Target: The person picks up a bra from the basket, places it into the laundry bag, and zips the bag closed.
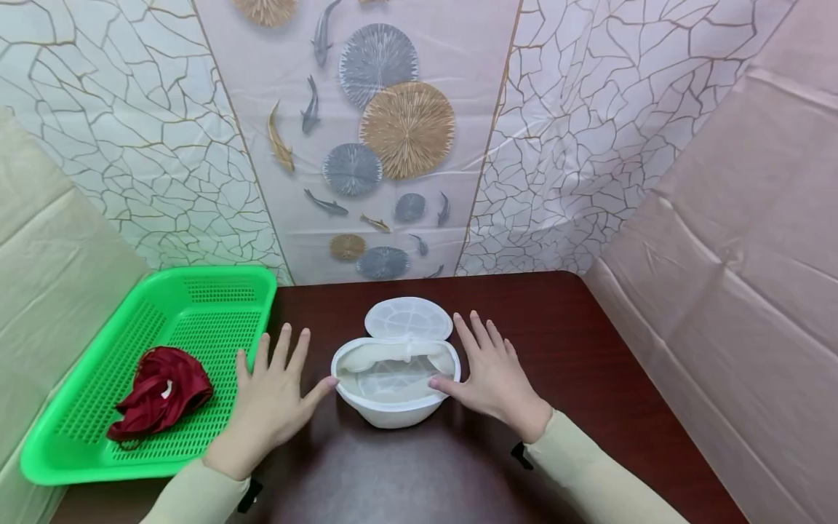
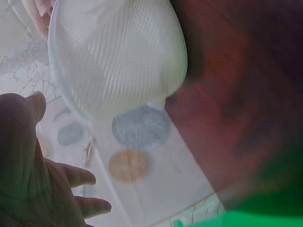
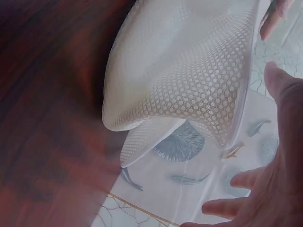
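A white mesh laundry bag (image 1: 393, 415), oval and stiff-sided, stands on the table with its flat mesh lid (image 1: 409, 318) folded open toward the wall. Its inside shows a pale lining along the far edge. My left hand (image 1: 268, 407) is beside it with fingers spread, thumb tip right at the left rim. On the other side, my right hand (image 1: 494, 375) has its fingers spread too, and its thumb overlaps the right rim in the head view. In the wrist views, the mesh side (image 2: 123, 52) appears close to both hands, whose fingers stay straight.
A green plastic basket (image 1: 262, 306) stands at the left, with a crumpled dark red garment (image 1: 164, 397) bearing a white tag in it. The dark wooden table (image 1: 556, 335) meets a patterned wall covering (image 1: 406, 131) behind and pale draped sides left and right.
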